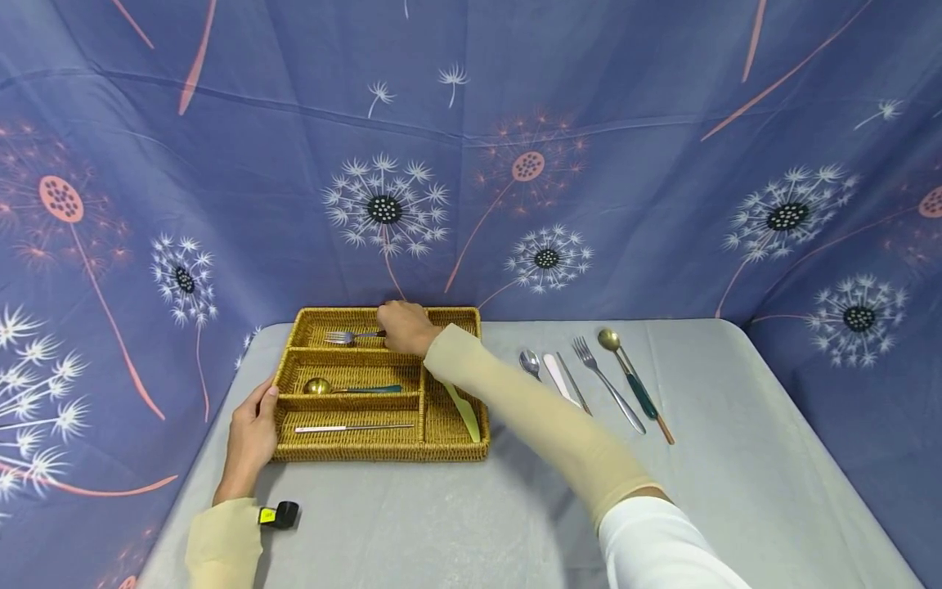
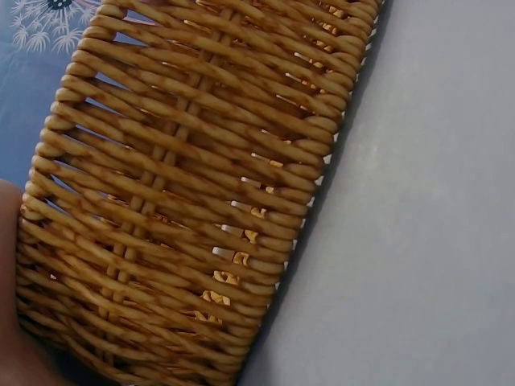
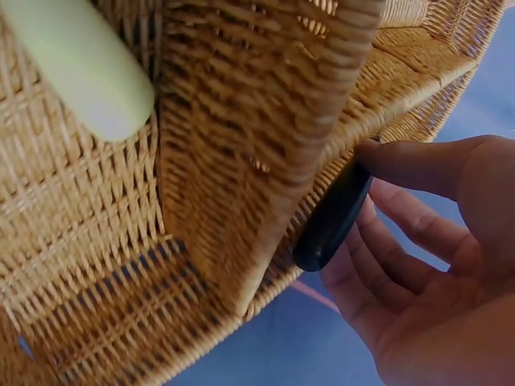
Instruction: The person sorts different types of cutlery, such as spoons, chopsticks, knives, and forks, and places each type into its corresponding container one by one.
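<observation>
Wicker cutlery tray (image 1: 450,438) on grey counter (image 1: 736,458), left of centre. Right hand (image 1: 405,327) over back compartment, thumb and fingers pinching dark handle of fork (image 1: 346,336); tines pointing left inside compartment. Left hand (image 1: 253,433) flat against tray's left wall, fingers relaxed, gripping nothing. Gold spoon (image 1: 318,385) in middle compartment, knife (image 1: 353,428) in front one. Loose cutlery (image 1: 599,378) lined up on counter right of tray.

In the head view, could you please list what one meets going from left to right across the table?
Left hand on the basket's side → wicker basket → right hand holding the fork → silver spoon → knife → loose fork → gold spoon.
</observation>
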`<state>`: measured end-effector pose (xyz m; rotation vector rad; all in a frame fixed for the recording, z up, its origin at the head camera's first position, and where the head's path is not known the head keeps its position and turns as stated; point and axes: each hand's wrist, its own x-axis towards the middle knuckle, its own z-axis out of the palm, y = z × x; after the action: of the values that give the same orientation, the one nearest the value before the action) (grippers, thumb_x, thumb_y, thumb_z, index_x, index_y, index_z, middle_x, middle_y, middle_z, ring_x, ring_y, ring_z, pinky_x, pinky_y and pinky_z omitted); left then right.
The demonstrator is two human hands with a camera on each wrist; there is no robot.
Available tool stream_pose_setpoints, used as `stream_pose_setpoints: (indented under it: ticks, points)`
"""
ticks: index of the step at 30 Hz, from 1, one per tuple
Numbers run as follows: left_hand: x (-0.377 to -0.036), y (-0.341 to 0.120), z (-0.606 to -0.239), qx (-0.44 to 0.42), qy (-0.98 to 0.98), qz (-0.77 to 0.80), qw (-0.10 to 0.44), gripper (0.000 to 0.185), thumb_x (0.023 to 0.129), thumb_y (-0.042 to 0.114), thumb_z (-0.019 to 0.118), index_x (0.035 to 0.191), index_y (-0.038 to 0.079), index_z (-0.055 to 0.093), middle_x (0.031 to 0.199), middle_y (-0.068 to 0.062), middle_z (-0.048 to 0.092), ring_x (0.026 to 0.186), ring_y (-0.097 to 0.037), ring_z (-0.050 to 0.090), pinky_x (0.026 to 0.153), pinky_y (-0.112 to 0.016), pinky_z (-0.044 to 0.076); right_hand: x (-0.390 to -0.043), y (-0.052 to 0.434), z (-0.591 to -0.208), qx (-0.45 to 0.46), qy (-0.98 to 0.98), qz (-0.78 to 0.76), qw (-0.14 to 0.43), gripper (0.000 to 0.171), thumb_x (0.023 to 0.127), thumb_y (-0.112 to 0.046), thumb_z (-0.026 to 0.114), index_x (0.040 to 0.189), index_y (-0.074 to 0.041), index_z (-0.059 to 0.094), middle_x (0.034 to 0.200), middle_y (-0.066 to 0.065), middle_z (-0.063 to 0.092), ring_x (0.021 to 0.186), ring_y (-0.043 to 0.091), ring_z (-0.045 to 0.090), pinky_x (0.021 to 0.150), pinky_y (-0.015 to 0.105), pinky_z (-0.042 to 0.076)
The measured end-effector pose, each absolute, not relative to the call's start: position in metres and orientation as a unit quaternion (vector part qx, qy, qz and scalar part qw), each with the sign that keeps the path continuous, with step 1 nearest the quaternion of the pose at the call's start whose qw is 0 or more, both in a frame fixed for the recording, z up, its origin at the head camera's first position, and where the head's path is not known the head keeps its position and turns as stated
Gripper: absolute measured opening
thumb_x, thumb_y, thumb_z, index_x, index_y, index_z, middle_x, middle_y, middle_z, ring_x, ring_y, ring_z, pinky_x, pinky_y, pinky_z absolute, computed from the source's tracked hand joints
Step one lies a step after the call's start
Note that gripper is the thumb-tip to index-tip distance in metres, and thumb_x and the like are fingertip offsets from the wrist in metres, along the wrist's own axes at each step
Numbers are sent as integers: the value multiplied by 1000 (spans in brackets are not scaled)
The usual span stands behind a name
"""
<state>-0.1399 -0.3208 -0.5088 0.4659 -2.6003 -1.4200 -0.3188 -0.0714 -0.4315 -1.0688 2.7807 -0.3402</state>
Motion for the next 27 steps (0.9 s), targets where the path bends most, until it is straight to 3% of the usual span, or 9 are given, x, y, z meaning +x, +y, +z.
stream_pose_setpoints:
  ticks: [4,12,19,27]
  points:
    - [-139,-321,-507,156,-865,-471,70,61,118,45,31,168,9,38,169,-26,34,158,-51,25,127,-67,23,-320,-80,-434,-352,927,-100,78,49,100,0,69,76,-18,30,73,-3,25,66,12,23,61,30,23]
    - [-140,-321,-508,154,-866,-469,74,61,119,43,32,167,7,39,169,-26,36,157,-51,27,127,-66,23,-329,-91,-443,-345,931,-72,97,47,104,-11,71,70,-17,40,58,-4,33,54,9,29,53,26,29]
    - [-140,-320,-507,151,-867,-469,76,61,119,43,32,167,7,39,169,-26,35,157,-51,27,127,-67,24,-334,-93,-449,-326,934,-85,121,46,103,-5,69,70,-18,39,60,-4,31,56,10,25,55,28,28]
    - [-139,-321,-508,152,-867,-469,71,62,118,44,32,167,7,38,170,-25,34,158,-50,26,127,-66,23,-333,-92,-452,-327,935,-80,111,50,102,-1,67,68,-18,35,57,-4,25,55,10,23,55,28,30]
